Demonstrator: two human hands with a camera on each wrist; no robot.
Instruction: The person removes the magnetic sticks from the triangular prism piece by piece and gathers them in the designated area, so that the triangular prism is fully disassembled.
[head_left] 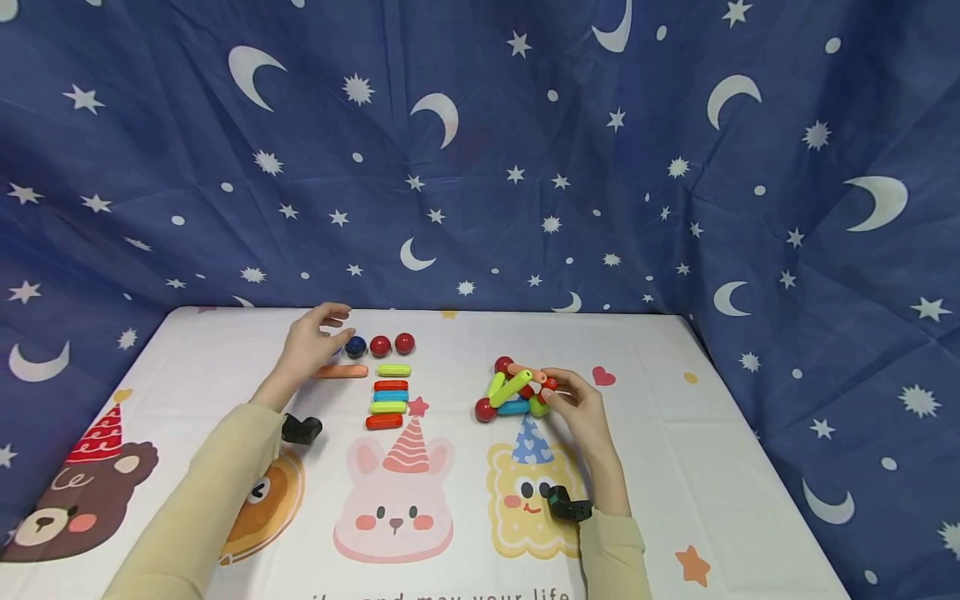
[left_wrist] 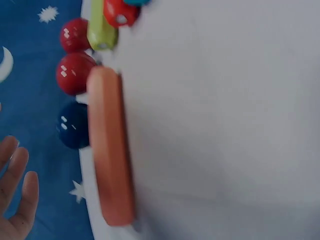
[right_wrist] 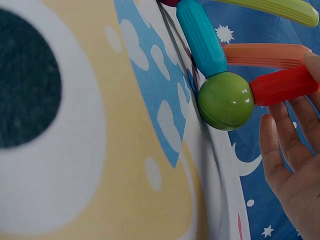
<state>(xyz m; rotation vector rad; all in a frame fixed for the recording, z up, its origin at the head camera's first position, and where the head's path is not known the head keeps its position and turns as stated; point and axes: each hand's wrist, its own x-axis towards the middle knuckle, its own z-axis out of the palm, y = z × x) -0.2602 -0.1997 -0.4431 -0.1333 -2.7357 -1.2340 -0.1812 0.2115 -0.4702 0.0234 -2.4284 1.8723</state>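
Note:
My left hand [head_left: 306, 343] hovers at the back left, fingers loosely bent, beside a dark blue ball [head_left: 356, 347]. Another blue ball is mostly hidden behind its fingers. Below the hand lies a long orange rod [left_wrist: 111, 150]. On the right, my right hand [head_left: 576, 403] pinches a red rod [right_wrist: 282, 86] between thumb and fingers. That rod joins a green ball [right_wrist: 226, 101] at a corner of a built frame. A blue rod [head_left: 513, 407], a tilted yellow-green rod [head_left: 512, 388], an orange rod [head_left: 527, 372] and red balls [head_left: 485, 410] form the rest of it.
Two red balls [head_left: 380, 346] stand in line with the blue one. Short rods, including a yellow-green rod [head_left: 393, 370] and a red rod [head_left: 384, 422], lie in a column left of the frame. A blue star-patterned curtain [head_left: 480, 208] hangs behind the table [head_left: 480, 333].

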